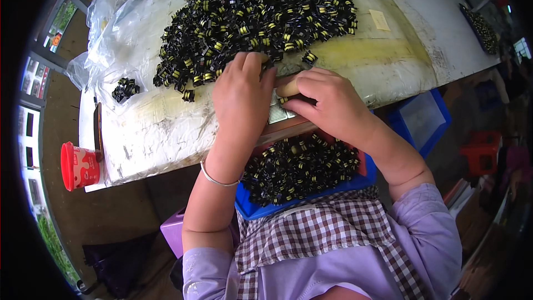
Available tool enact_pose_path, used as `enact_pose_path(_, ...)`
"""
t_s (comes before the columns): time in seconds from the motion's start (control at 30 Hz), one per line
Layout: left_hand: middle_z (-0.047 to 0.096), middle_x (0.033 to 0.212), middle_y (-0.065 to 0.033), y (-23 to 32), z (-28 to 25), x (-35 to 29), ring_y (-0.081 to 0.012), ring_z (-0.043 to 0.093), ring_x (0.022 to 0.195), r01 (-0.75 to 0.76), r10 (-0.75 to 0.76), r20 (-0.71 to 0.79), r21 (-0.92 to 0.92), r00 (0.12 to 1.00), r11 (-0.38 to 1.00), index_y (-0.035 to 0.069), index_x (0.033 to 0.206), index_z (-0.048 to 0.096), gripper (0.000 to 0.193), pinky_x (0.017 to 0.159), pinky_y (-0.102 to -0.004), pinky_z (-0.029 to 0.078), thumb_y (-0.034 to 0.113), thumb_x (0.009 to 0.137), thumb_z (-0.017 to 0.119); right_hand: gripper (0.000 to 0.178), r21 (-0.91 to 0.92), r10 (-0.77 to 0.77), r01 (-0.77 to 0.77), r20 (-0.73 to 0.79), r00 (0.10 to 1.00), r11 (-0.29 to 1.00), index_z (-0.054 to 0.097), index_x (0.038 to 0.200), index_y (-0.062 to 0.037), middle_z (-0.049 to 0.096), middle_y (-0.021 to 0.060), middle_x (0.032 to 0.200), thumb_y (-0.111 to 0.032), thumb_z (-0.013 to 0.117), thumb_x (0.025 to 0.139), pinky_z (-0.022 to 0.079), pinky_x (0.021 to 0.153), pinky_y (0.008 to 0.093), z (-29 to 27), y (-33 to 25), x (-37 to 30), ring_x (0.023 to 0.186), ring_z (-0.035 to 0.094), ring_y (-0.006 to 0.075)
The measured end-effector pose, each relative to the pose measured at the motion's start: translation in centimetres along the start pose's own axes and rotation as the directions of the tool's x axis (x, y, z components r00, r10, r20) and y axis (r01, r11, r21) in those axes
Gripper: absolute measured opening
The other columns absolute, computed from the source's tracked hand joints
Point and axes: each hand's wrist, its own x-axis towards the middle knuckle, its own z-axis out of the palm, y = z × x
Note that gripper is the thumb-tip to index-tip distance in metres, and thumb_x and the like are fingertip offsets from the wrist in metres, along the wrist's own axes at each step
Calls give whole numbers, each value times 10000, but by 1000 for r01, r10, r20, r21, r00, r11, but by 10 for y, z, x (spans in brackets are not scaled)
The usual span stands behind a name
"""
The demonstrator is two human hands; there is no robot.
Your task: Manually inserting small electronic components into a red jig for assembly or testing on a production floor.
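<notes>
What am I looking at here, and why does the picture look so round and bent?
There is no machine here: a person is working with bare hands, and a wide-angle camera on their head looks down, which bends straight edges near the rim. The forearms come in from the bottom.

On the table, covered with a worn sheet, lies a big pile of small black parts with yellow bands. A blue tray at the person's lap holds more of the same parts. At the left edge stands a red cup, and clear plastic bags lie at the far left.

The left hand rests at the edge of the pile. The right hand pinches something small over a ribbed metal piece; exactly what it holds is hidden.
</notes>
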Motion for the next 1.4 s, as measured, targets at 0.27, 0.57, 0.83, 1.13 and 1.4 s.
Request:
enact_pose_path(0.27,600,899,-125,9,-17,-22,-316,598,783,148,-122,127,-220,984,964,41,973,598,195,679,-410,483,53,795,677,214,7,-75,76,-143,987,997,696,926,-60,672,86,876,-82,771,726,506,755,373,11,14,-9,822,638,275)
enact_pose_path(0.57,598,823,-123,15,-23,-33,-320,571,772,-75,122,124,-328,985,942,8,979,652,173,683,-412,472,38,812,686,235,-209,13,-105,-396,918,972,614,987,-36,642,103,897,-82,743,795,506,705,333,3,35,0,778,623,246)
enact_pose_path(0.83,576,791,-119,21,-15,-43,-312,555,741,-53,69,54,-261,996,964,10,996,648,185,661,-405,463,42,817,686,218,-64,148,-166,-227,963,984,670,1002,-42,623,89,848,-67,739,797,506,678,323,9,17,-7,741,616,220)
enact_pose_path(1.13,601,784,-99,-1,-19,-17,-285,602,777,155,-195,-96,-322,976,934,44,1049,672,188,678,-365,488,86,868,642,243,82,7,-4,-39,999,997,684,981,-54,671,93,886,-91,766,756,514,724,361,0,4,-3,783,643,268)
enact_pose_path(1.4,598,916,-113,-10,-10,-20,-304,604,828,164,-166,3,115,986,980,27,982,575,197,697,-415,492,81,813,661,202,-7,4,-4,-9,1000,1000,693,920,-42,673,96,904,-108,769,745,519,752,374,6,1,-2,825,647,291)
